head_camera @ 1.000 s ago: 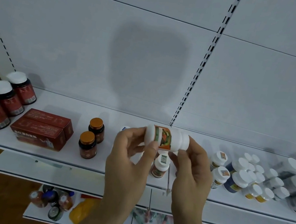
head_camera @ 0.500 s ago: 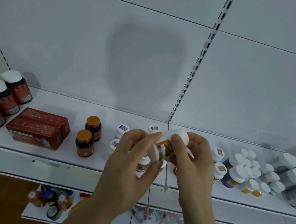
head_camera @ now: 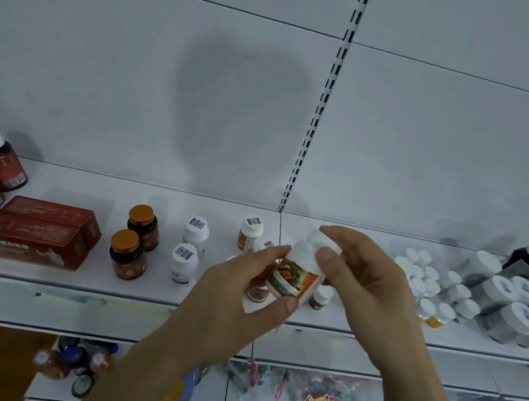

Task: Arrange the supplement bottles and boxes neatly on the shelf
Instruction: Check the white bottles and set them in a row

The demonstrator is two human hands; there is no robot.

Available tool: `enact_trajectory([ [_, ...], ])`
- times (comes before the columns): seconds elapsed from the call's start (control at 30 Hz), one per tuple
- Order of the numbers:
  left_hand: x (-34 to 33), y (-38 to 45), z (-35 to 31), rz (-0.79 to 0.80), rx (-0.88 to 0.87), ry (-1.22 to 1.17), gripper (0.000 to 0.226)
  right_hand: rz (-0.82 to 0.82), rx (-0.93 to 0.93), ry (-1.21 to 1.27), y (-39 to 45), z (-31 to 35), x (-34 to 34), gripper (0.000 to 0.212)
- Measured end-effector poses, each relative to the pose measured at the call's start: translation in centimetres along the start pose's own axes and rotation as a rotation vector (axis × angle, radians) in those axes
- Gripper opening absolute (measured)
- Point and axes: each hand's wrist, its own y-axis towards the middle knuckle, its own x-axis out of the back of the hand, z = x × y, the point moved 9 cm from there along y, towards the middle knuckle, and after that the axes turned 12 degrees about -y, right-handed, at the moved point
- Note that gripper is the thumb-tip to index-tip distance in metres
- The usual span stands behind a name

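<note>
Hands share 1 bottle above the shelf: left hand grips its base, right hand pinches its cap, likely orienting the label.

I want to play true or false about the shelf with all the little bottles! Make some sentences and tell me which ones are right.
1. Both hands hold one white bottle with an orange label. True: the left hand grips its lower part and the right hand holds its cap end.
2. The two brown bottles have blue caps. False: their caps are orange.
3. Two red boxes lie side by side on the shelf. True.
4. The red boxes are to the right of the hands. False: they are to the left.
5. The held bottle stands on the shelf. False: it is tilted in the air above it.
</note>
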Motion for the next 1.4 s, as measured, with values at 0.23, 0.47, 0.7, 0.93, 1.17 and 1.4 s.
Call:
enact_trajectory([
  [0.23, -3.6, 0.3, 1.0, 0.131, 0.051, 0.171, 0.070, -0.120, -0.001, -0.259, -2.4, -0.2, 3.6, 0.018],
  [0.47, -7.5, -0.1, -1.1, 0.324, -0.195, 0.480, 0.076, -0.366, -0.058, -0.505, -9.7, 0.2, 6.2, 0.029],
  [0.7, -18.8, -4.1, -4.9, 0.581, -0.443, 0.504, 0.080, -0.650, -0.287, -0.731, -22.6, -2.3, 12.8, 0.033],
  [0.93, -36.6, -13.5, -11.0, 0.868, -0.630, 0.491, 0.082, -0.918, -0.610, -0.703, -40.0, -6.5, 22.6, 0.037],
  [1.17, -53.1, -22.8, -16.6, 1.013, -0.698, 0.415, 0.074, -1.105, -0.732, -0.785, -54.5, -10.9, 32.8, 0.037],
  [1.4, -67.0, -25.6, -20.7, 1.054, -0.794, 0.349, 0.070, -1.149, -0.861, -0.823, -61.0, -18.1, 43.8, 0.046],
])
